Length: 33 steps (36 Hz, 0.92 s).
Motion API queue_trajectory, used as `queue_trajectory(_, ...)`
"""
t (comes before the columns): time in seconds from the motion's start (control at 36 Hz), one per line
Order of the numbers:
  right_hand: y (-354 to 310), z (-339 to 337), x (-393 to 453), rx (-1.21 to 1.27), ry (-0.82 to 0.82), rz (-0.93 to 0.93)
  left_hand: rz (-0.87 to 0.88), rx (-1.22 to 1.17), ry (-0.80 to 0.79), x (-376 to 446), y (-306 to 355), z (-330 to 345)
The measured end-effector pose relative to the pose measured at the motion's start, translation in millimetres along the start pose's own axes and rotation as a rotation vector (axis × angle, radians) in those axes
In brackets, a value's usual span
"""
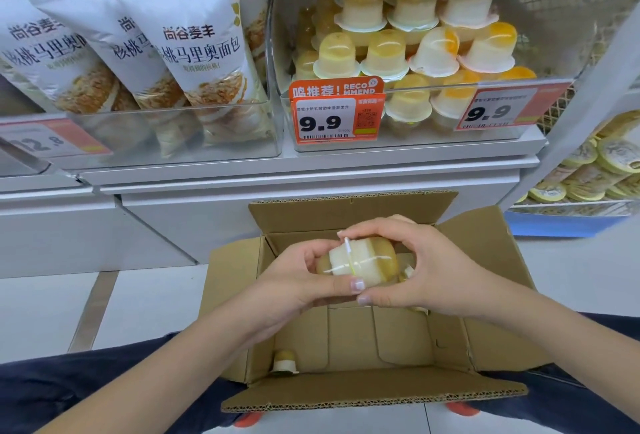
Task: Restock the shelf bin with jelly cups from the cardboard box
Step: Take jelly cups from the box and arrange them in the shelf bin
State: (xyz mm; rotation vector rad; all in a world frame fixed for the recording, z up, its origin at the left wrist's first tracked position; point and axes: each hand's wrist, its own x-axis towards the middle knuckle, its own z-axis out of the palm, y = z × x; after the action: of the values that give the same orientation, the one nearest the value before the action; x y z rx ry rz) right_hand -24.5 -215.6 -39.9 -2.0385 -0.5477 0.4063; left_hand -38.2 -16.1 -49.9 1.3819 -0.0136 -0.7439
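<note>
Over the open cardboard box (pixel 491 295), both my hands hold a pair of jelly cups (pixel 360 262) pressed rim to rim and lying sideways. My left hand (pixel 304 281) grips the left cup, and my right hand (pixel 415 270) curls round the right one. One jelly cup (pixel 285 361) stands in the box's near left corner, and another peeks out under my right hand. Above, the clear shelf bin (pixel 415 142) is piled with several yellow and white jelly cups (pixel 412 49).
A clear bin of white bread bags (pixel 180 52) stands left of the jelly bin. Price tags (pixel 329 118) hang on the bin fronts. A wire basket of round yellow-lidded cups (pixel 595 170) sits at the right. My knees flank the box on the pale floor.
</note>
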Motion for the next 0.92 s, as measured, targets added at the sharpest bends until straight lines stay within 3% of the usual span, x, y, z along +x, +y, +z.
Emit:
queue_trajectory(0.11,-6.6,-2.8,0.1,-0.01,0.063,-0.024,-0.009,-0.08,-0.068,1.0,5.7,-0.5)
queue_trajectory(0.17,-7.3,-9.1,0.5,0.021,0.113,-0.013,-0.009,0.01,-0.065,1.6,14.0,0.4)
queue_trajectory(0.31,-25.0,-47.3,11.2,0.18,0.348,0.019,0.122,0.425,0.169,8.3,41.3,-4.6)
queue_trajectory(0.39,-39.6,-84.1,33.1,0.157,0.484,-0.027,0.234,0.702,0.336,16.6,53.4,-21.7)
queue_trajectory(0.53,-54.1,-136.5,88.9,0.141,0.689,-0.076,0.377,0.802,0.493,25.2,67.0,-41.4)
queue_trajectory(0.75,-64.1,-168.0,154.9,0.021,0.954,-0.007,0.372,1.01,0.488,20.6,58.9,-49.0)
queue_trajectory(0.92,-69.5,-178.2,173.8,-0.016,0.945,0.017,0.386,1.003,0.496,19.4,59.1,-49.4)
